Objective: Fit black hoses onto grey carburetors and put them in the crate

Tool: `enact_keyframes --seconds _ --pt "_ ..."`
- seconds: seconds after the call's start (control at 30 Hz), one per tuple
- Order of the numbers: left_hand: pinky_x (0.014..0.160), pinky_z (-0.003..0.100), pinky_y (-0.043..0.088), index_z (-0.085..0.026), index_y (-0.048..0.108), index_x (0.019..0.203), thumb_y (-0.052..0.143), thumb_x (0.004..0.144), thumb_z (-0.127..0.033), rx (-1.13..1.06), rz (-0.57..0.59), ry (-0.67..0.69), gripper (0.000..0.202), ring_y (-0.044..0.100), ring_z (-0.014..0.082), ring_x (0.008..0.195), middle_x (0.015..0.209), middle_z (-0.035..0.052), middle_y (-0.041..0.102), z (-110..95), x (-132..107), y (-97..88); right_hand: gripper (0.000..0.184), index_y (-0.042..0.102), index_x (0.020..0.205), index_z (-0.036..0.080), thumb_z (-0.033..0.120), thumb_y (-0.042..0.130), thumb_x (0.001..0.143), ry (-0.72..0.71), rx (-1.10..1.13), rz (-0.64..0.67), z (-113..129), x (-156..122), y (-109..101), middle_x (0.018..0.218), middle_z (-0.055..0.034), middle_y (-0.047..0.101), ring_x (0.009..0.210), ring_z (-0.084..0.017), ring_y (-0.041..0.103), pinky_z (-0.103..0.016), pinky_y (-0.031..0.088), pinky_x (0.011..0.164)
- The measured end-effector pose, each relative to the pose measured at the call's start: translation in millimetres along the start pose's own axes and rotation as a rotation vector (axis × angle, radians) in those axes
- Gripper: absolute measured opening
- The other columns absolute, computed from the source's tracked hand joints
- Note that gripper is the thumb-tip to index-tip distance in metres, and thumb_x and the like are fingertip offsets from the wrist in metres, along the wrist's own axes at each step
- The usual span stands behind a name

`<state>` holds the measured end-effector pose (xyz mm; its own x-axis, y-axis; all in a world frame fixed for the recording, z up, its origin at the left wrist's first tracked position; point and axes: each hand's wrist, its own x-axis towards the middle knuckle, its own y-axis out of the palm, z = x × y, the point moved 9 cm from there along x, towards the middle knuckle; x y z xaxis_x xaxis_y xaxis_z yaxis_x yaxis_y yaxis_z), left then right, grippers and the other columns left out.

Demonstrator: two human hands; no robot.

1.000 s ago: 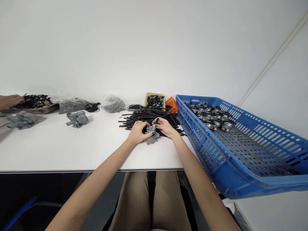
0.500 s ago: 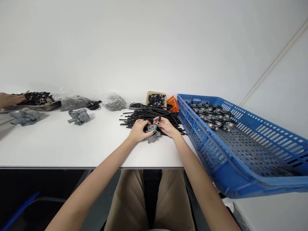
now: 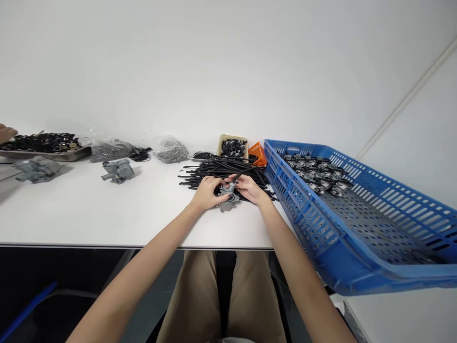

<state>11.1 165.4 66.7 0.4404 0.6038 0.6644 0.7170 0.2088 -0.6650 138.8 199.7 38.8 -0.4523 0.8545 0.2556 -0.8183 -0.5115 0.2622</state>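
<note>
A grey metal carburetor sits low over the white table in front of me. Its left side is gripped by my left hand, fingers wrapped round it. At its top, my right hand pinches a short black rubber tube where it meets the carburetor's neck. The tube slants up to the right; whether its lower end is fitted over the neck is hidden by my fingers. Just behind both hands lies a pile of black rubber tubes.
To the right stands a blue crate with several carburetors inside. A cream bin and an orange basket hold small black parts. Leftward are two carburetors, plastic bags, a metal tray and another person's hand.
The black tube in my right hand has tipped from nearly upright to slanting right, and more of it shows. The other person's hand has drawn back left from the tray.
</note>
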Motion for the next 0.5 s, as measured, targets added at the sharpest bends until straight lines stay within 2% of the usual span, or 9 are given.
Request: enact_keyframes --seconds 0.27,0.5 --pt "0.099 0.045 0.043 -0.023 0.063 0.096 0.066 0.08 -0.048 0.011 0.009 -0.008 0.029 0.067 0.027 0.095 0.097 0.0052 0.075 1.2 -0.4 0.0 0.038 0.074 0.09 0.02 0.035 0.094 0.06 -0.003 -0.016 0.002 1.5 -0.8 0.8 0.086 -0.0025 0.076 0.081 -0.018 0.069 -0.031 0.051 0.084" --pt "0.099 0.045 0.043 -0.022 0.063 0.094 0.064 0.082 -0.046 0.008 0.002 -0.003 0.027 0.066 0.0264 0.094 0.094 0.0054 0.073 -0.2 -0.3 0.1 0.042 0.07 0.083 0.019 0.033 0.098 0.055 0.014 -0.033 -0.034 -0.9 1.1 -1.0 0.078 0.0043 0.067 0.075 -0.013 0.068 -0.024 0.05 0.076"
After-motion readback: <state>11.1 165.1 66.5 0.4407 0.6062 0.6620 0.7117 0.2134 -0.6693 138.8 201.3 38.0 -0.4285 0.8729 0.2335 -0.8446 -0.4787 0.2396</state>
